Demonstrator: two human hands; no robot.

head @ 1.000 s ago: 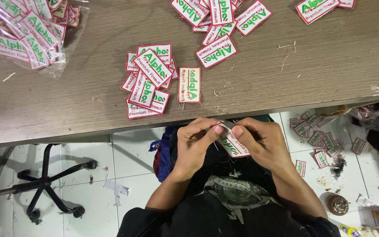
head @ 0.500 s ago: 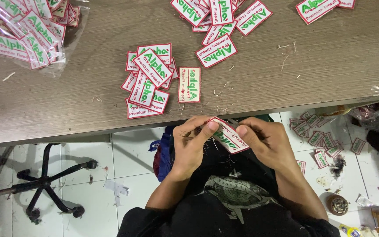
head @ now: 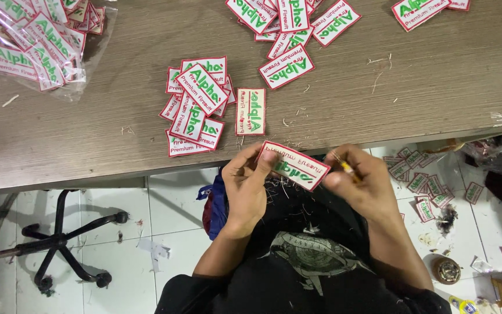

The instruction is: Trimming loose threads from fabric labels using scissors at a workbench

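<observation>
Seen from above, a person sits at the edge of a grey-brown wooden table (head: 88, 134), both hands held just below its near edge, over a lap in dark clothing. The left hand (head: 250, 180) pinches one end of a rectangular cloth patch (head: 293, 165), white with a red border and green lettering. The right hand (head: 360, 181) is closed around a small yellow-handled tool (head: 347, 168) whose tip I cannot make out, and its thumb sits at the other end of the patch. Loose thread clippings lie on the lap under the hands. Just above the hands, a single patch (head: 250, 111) lies on the table, and to its left a loose pile of about seven patches (head: 196, 104) overlaps. Farther up, a second heap (head: 289, 29) reaches the top edge, too overlapped to count. Far up and left of the left hand, a clear plastic bag (head: 36, 40) holds many more. To the right of the right hand, over a dozen patches are scattered on the white tiled floor (head: 425, 180). Left of the left hand stands a black chair base (head: 59, 244).
</observation>
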